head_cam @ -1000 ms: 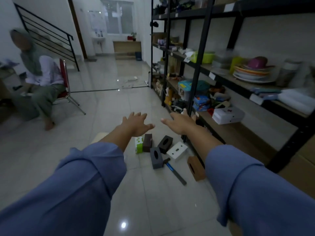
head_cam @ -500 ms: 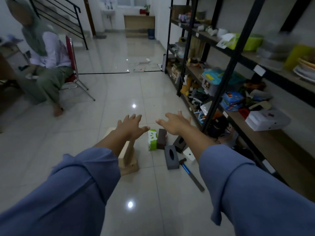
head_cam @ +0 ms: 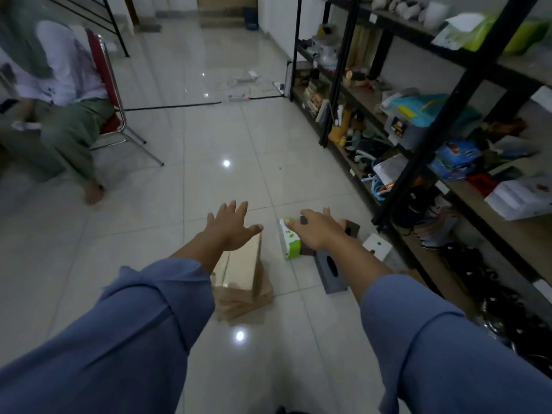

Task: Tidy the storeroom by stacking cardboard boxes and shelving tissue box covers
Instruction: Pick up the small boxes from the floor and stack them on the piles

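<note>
Fingers [head_cam: 230,208] splayed over cardboard boxes [head_cam: 242,271]

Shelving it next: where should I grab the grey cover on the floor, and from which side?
Probably across the long side walls of the grey cover, from above with the right hand. It lies flat, hole up, and looks narrow enough for one hand.

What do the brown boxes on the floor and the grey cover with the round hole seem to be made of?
Brown boxes: probably cardboard, matte tan, layered flap edges. Grey cover: matte dark surface, stiff flat faces; maybe plastic or covered board, the picture leaves it open.
</note>
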